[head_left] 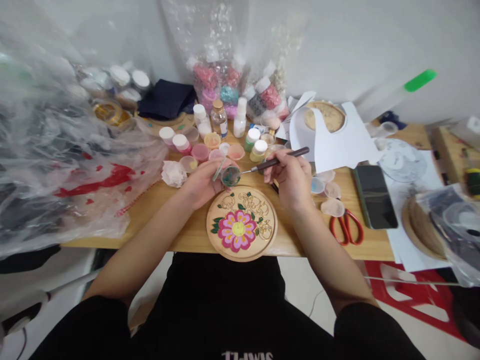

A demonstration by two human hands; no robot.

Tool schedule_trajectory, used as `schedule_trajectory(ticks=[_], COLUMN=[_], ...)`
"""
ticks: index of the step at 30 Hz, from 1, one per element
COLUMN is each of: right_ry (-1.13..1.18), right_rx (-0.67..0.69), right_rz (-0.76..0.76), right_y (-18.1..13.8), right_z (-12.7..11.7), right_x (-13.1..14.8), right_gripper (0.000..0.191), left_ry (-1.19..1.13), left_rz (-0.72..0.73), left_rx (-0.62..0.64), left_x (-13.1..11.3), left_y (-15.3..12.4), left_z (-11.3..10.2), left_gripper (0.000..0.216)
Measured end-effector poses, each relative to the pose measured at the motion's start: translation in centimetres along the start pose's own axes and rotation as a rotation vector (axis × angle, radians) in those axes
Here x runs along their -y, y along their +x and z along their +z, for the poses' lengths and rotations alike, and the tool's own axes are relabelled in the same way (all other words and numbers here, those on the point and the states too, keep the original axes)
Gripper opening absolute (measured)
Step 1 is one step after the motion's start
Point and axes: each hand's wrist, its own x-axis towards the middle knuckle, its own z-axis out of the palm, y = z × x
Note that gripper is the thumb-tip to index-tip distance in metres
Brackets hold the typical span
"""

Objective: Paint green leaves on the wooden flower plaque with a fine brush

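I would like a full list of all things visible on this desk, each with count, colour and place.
wooden disc: one, tan with a pink flower, front edge of the table, between the hands
small cup: one, dark green inside, in the left hand
tool: one, dark handle, in the right hand, tip at the cup
paint pots: about ten, pink, orange, white, behind the hands
tall bottles: three, white and clear, behind the pots
tissue: one, white, left of the left hand
clear cups: about four, right of the right hand
scissors: one, red handles, right of the disc
phone: one, dark, beside the scissors
paper: white, behind the phone
plastic bag: clear, red print, table's left
table: one, light wood
left hand: holds the cup
right hand: holds the tool
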Motion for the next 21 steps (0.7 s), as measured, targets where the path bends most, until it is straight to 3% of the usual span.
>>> schedule_trajectory(ticks=[21], right_ry=[-0.117], right_rx=[0.02], right_rz=[-0.1], right_y=[-0.87], right_z=[0.13], right_x=[0.38], right_gripper=[0.025], left_ry=[0.053], left_rz=[-0.007], left_rx=[0.015], left_x=[0.36], left_y=[0.14], left_z=[-0.15], left_gripper=[0.013])
